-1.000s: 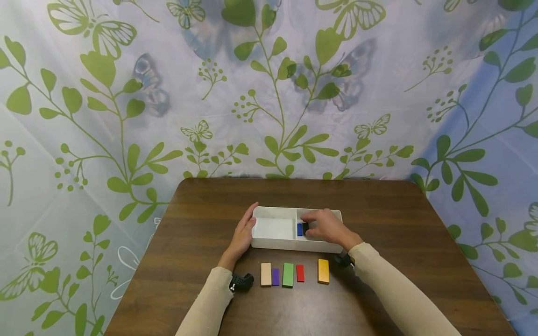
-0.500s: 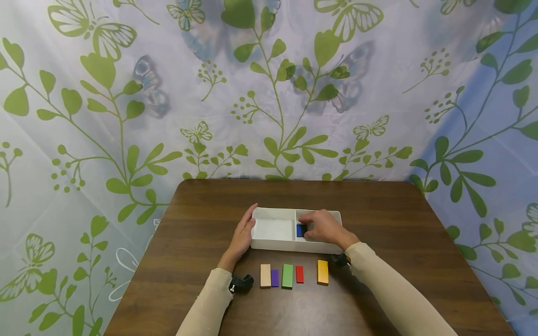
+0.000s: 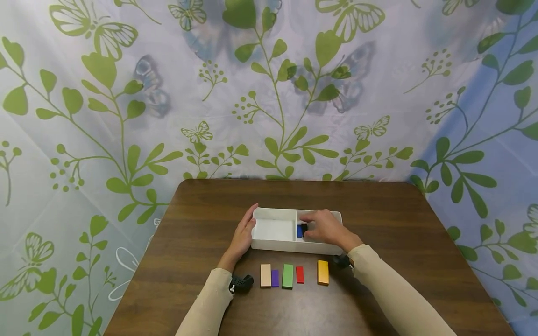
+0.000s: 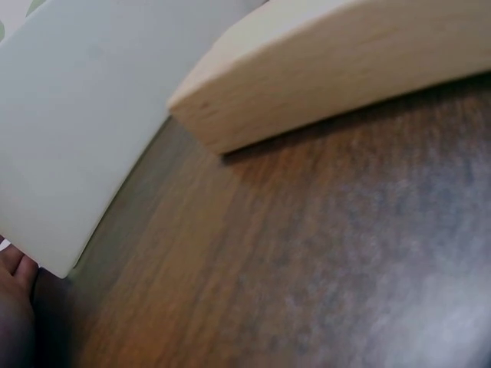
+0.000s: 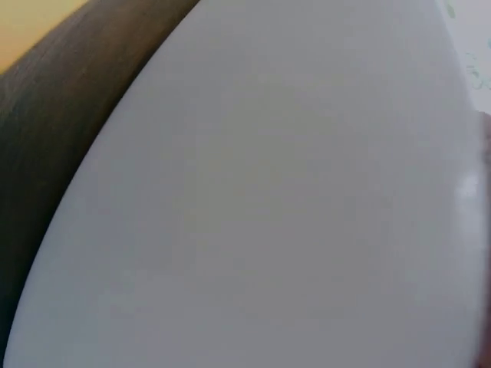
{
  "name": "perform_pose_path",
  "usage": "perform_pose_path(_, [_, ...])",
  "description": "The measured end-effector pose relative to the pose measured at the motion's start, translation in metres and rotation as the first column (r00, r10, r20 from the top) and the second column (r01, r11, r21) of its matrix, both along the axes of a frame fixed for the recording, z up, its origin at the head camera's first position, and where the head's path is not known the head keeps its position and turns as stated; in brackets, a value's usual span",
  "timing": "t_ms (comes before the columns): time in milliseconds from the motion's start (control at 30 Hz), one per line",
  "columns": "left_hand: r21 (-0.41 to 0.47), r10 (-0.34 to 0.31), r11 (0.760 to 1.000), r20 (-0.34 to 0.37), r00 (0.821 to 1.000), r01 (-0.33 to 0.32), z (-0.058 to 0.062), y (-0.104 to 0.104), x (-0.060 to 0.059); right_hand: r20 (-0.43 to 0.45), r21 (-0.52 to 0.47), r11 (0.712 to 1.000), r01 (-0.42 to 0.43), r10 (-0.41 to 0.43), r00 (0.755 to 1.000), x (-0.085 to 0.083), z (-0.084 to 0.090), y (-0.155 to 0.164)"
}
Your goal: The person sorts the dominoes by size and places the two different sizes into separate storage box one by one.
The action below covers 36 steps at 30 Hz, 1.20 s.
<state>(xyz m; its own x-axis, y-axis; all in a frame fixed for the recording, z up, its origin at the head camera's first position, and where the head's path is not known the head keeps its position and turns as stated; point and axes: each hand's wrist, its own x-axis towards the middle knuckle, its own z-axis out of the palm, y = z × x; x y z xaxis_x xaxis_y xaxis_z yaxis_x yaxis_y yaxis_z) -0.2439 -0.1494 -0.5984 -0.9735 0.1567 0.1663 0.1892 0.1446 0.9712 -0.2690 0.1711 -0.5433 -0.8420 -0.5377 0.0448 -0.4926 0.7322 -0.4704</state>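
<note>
The left hand [image 3: 242, 235] lies along the near-left end of a white two-compartment box [image 3: 273, 245], its fingers extended against the end wall and gripping nothing that shows. The right hand [image 3: 329, 227] reaches over the near wall into the compartment on its own side, fingers bent, with the thumb at a black block [image 3: 304, 228]; whether it pinches that block or merely touches it, I cannot tell. A blue block [image 3: 299, 231] stands right beside the black one, on the side toward the left hand, close to the divider [image 3: 296, 225] that separates the two compartments between the hands. Nearer the person than both hands, a spaced row of blocks lies on the brown wood-grain bench [image 3: 277, 312]. Counting from the left wrist toward the right, they are a tan wooden block [image 3: 265, 276], a smaller purple block [image 3: 275, 278] just beside it, a green block [image 3: 287, 276], a small red block [image 3: 300, 274] and, after a wider gap, a yellow-orange block [image 3: 322, 272] near the right wrist. Both arms wear cream sleeves [image 3: 395, 289]. Beyond the hands and the bench hangs a pale leaf-and-butterfly curtain [image 3: 269, 93].
</note>
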Motion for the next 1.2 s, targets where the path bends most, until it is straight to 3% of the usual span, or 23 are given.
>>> perform_pose_path(233, [-0.014, 0.001, 1.000, 0.005, 1.000, -0.001, 0.002, 0.001, 0.002, 0.036, -0.067, 0.997, 0.032, -0.030, 0.999, 0.014, 0.015, 0.009])
perform_pose_path(667, [-0.020, 0.014, 1.000, 0.012, 1.000, -0.014, 0.000, 0.001, 0.001, 0.002, -0.190, 0.981, 0.049, -0.049, 0.999, 0.045, 0.033, 0.020])
perform_pose_path(933, [-0.031, 0.006, 1.000, -0.002, 1.000, -0.006, 0.000, 0.001, -0.001, 0.002, -0.227, 0.972, 0.055, -0.056, 0.998, 0.060, 0.032, 0.021])
perform_pose_path(1200, [-0.076, 0.021, 0.997, -0.020, 1.000, -0.022, -0.001, 0.001, 0.001, 0.011, -0.288, 0.951, 0.114, -0.115, 0.993, 0.089, 0.022, 0.021])
